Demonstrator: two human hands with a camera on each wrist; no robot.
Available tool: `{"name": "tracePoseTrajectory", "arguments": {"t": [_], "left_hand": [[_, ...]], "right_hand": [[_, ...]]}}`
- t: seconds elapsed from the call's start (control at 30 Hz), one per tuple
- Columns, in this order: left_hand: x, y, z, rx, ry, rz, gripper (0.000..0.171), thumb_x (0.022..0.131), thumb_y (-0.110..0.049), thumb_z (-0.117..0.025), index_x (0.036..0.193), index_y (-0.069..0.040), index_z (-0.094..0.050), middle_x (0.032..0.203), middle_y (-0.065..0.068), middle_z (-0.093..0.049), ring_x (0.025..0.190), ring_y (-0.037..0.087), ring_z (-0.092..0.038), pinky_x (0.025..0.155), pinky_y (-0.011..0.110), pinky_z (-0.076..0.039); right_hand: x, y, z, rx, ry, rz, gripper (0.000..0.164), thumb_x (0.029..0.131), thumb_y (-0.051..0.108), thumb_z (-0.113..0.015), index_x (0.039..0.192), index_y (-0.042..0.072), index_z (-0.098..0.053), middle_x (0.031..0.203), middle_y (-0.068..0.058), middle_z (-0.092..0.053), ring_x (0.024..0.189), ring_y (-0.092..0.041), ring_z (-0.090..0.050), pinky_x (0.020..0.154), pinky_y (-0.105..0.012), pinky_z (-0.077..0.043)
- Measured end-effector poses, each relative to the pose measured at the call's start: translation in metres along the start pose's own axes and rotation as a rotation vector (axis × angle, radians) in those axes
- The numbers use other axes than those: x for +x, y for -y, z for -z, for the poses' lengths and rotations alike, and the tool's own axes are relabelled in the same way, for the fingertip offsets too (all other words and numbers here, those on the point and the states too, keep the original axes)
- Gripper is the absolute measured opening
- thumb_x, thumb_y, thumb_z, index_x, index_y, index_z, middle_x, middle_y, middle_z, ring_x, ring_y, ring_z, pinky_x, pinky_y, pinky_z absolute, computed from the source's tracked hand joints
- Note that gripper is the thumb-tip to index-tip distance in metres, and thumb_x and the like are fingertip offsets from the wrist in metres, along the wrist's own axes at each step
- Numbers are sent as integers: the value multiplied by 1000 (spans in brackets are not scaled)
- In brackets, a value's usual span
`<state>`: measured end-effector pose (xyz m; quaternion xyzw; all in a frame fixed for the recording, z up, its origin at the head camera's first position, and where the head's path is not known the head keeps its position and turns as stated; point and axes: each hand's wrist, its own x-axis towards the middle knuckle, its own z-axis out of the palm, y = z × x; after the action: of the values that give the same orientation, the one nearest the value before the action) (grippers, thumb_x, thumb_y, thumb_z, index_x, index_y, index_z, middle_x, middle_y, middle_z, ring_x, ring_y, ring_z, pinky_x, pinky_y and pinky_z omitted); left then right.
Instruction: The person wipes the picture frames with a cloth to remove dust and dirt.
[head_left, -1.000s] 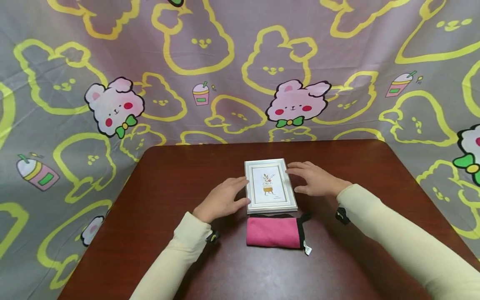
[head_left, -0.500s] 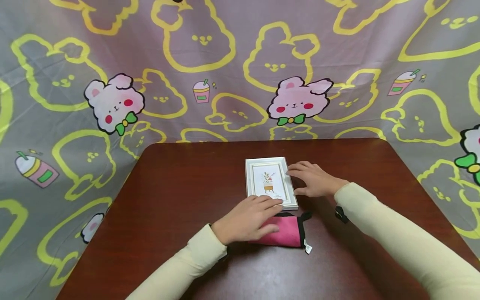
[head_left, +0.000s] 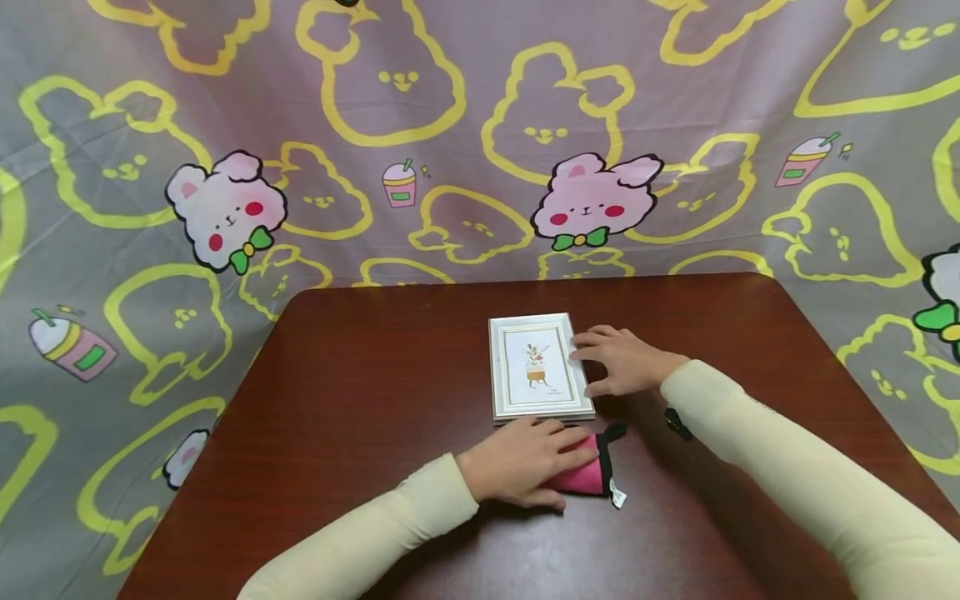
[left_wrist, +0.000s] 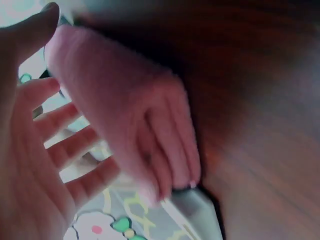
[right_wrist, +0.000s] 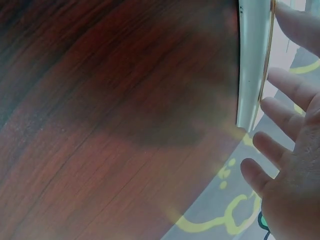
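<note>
A white picture frame (head_left: 499, 375) with a potted-plant print lies face up on the table. Just in front of it is a folded pink cloth (head_left: 587, 477) with black trim, a black loop and a white tag. My left hand (head_left: 517, 461) lies across the cloth, covering its left part. In the left wrist view the fingers of that hand are spread and nearly straight beside the fuzzy cloth (left_wrist: 120, 95). My right hand (head_left: 626, 362) is at the frame's right edge, fingertips overlapping its border. The right wrist view shows those fingers loosely spread along the frame (right_wrist: 254, 65).
The dark reddish-brown wooden table (head_left: 375, 375) extends around both items. A curtain (head_left: 450, 83) printed with yellow outlines and pink rabbits hangs behind the table and on both sides.
My left hand has moved from the picture frame's left edge, down and to the right, onto the pink cloth. My right hand stays by the frame's right edge.
</note>
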<state>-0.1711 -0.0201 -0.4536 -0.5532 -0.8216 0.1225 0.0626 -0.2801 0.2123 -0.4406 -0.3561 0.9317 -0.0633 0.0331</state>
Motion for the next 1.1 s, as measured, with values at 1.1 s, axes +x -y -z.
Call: {"name": "tracePoseTrajectory", "arguments": {"t": [1.1], "left_hand": [[-21,2,-17,-92,-26,168,76,76,-60,-58,141,-30,-33,121,7,-49,110,21,-47,81,37,-47]], "right_hand": [[6,-2,3,-21,80,-25,70,66,58,-70,123,21,-59,141,-6,-43,129,-32,-32,97,-54,-33]]}}
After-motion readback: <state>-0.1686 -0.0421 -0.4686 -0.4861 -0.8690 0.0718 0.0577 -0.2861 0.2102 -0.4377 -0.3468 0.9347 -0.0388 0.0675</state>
